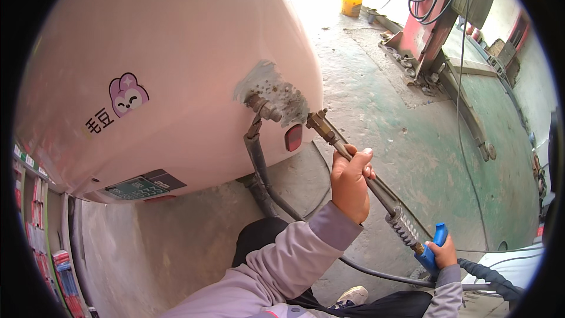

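A long metal dent puller (pixel 404 227) with a coiled spring slants across the view beside a pink car body (pixel 194 41). My left hand (pixel 351 184) is wrapped around its shaft below the brass-coloured head (pixel 322 126), thumb pointing up along it. At the lower end, my right hand (pixel 445 252) grips the blue handle (pixel 428 258). The puller's tip is close to a bare grey sanded patch (pixel 273 91) dotted with dark spots; whether they touch I cannot tell. A metal connector (pixel 263 108) on a thick dark cable (pixel 259 162) sits against that patch.
A red reflector (pixel 293 138) and a plate (pixel 138 187) are low on the car. Thick cable (pixel 376 272) crosses the floor near my legs. A red lift post (pixel 426 17) with a long arm stands at right; a yellow bucket (pixel 351 3) is farther back. Shelves (pixel 38 224) line the left.
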A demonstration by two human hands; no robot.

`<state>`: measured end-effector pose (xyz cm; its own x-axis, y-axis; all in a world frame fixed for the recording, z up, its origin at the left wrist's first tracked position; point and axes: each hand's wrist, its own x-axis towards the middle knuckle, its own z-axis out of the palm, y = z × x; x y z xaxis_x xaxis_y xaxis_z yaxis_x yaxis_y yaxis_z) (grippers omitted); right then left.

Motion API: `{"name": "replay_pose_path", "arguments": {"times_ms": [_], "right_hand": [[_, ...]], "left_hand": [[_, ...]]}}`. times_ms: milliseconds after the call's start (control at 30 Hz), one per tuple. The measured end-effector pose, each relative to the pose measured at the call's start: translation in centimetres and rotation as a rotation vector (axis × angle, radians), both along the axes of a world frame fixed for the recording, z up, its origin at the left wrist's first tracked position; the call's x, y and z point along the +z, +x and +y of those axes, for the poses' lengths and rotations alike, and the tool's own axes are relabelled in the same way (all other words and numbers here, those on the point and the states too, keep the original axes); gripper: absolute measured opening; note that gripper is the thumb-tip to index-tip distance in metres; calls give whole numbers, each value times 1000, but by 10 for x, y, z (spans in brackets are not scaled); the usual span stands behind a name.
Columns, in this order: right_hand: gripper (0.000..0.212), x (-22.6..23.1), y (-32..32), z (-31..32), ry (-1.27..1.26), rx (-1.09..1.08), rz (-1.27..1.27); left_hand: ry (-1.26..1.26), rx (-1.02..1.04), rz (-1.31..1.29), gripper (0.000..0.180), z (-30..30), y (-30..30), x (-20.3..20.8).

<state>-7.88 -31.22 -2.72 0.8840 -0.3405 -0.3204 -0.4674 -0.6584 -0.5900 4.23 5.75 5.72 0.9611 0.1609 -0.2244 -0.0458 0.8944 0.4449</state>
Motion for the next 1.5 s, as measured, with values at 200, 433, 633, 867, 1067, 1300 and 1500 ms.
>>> {"name": "replay_pose_path", "arguments": {"times_ms": [200, 433, 633, 867, 1067, 1300, 1500], "right_hand": [[75, -4, 4, 5, 52, 25, 9], [68, -15, 9, 5, 64, 62, 8], [65, -21, 10, 2, 62, 79, 55], [65, -23, 8, 0, 55, 71, 100], [66, -22, 8, 3, 25, 83, 87], [69, -20, 8, 3, 55, 93, 84], [67, -16, 5, 2, 41, 72, 119]], "left_hand": [[22, 21, -5, 23, 1, 3, 1], [48, 39, 4, 23, 5, 3, 0], [33, 56, 10, 19, 4, 3, 2], [155, 98, 26, 14, -2, 5, -13], [202, -312, 74, 23, -55, -30, -37], [33, -286, 192, 33, -45, -18, -34], [410, -340, 97, 35, -73, -39, -47]]}}
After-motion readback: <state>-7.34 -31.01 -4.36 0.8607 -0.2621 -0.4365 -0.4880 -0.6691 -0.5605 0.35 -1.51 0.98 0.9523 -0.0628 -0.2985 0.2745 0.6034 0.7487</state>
